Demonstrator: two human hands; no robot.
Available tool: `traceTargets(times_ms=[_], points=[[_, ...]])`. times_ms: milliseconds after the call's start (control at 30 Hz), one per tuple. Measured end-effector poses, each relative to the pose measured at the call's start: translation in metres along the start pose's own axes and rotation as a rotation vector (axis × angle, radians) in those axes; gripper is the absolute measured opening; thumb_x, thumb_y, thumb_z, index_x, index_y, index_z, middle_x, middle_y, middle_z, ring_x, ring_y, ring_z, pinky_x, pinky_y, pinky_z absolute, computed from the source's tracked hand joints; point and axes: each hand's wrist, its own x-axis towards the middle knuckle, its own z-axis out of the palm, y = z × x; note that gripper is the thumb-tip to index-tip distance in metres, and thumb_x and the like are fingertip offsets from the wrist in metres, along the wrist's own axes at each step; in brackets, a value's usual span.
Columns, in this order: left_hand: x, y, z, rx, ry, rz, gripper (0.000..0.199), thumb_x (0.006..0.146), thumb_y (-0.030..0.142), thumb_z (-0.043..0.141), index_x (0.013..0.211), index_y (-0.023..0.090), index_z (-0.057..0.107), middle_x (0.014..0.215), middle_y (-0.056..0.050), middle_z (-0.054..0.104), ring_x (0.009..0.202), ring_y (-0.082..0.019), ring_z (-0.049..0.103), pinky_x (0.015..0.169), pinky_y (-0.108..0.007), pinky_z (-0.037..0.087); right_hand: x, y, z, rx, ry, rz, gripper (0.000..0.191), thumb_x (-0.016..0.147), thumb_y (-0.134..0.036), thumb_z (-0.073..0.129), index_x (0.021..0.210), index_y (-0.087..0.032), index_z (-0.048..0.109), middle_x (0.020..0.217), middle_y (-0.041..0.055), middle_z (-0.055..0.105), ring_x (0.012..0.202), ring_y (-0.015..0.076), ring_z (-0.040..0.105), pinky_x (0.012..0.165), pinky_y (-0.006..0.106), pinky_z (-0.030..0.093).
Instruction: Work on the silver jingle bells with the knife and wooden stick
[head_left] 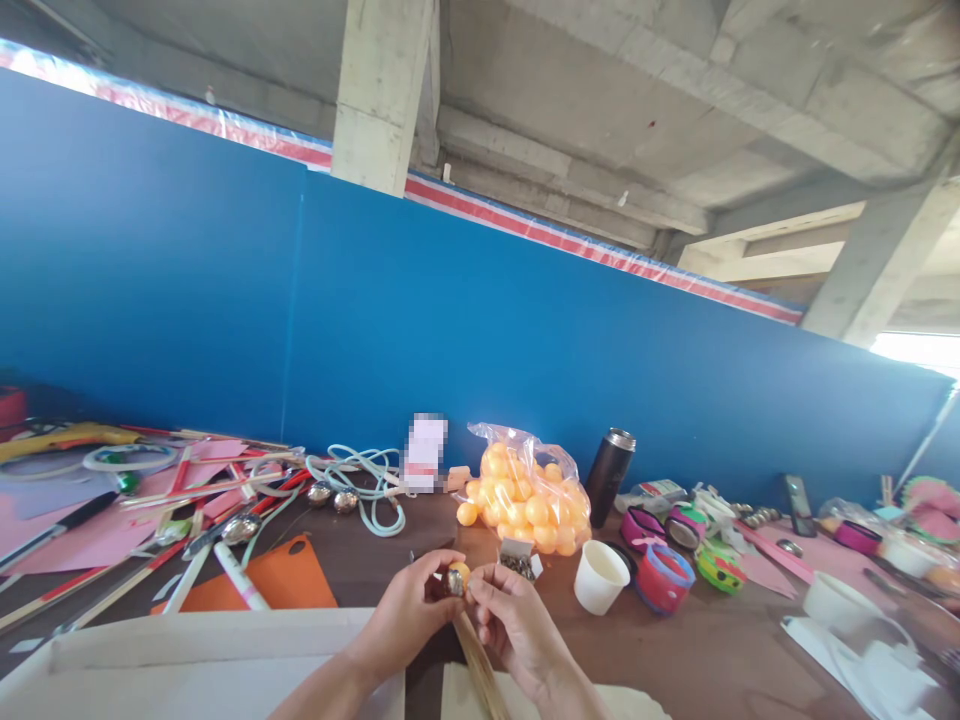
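Observation:
Near the bottom centre, my left hand [411, 612] is closed around a small ball [457, 578], part orange and part shiny silver, held between thumb and fingers. My right hand [517, 622] pinches at the ball's right side; anything tiny between its fingertips is hidden. Below both hands a bundle of thin tan sticks [480, 668] slants down to the bottom edge. Just behind my right hand sits a small open box [519, 558] of dark little pieces. A clear bag of orange balls [529, 500] lies beyond it.
A white paper cup [601, 578] and a black bottle [611, 470] stand right of the bag. Coloured straps [665, 580] lie farther right. Orange sheet [281, 580], pens, sticks and a pale blue cord [364, 470] cover the left. A blue partition [465, 310] stands behind.

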Motion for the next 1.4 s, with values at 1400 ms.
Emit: traceTargets(times_ms=[1400], points=[[-0.009,0.007,0.001,0.154,-0.018,-0.007,0.042,0.058,0.018,0.057,0.100,0.019,0.061,0.087,0.001,0.066,0.077,-0.014,0.058,0.069,-0.021,0.043,-0.003,0.008,-0.006,-0.151,0.045,0.027,0.031,0.068,-0.039,0.072,0.072,-0.016,0.051,0.051,-0.0066,0.053,0.050,0.0083,0.050,0.061,0.034,0.052]])
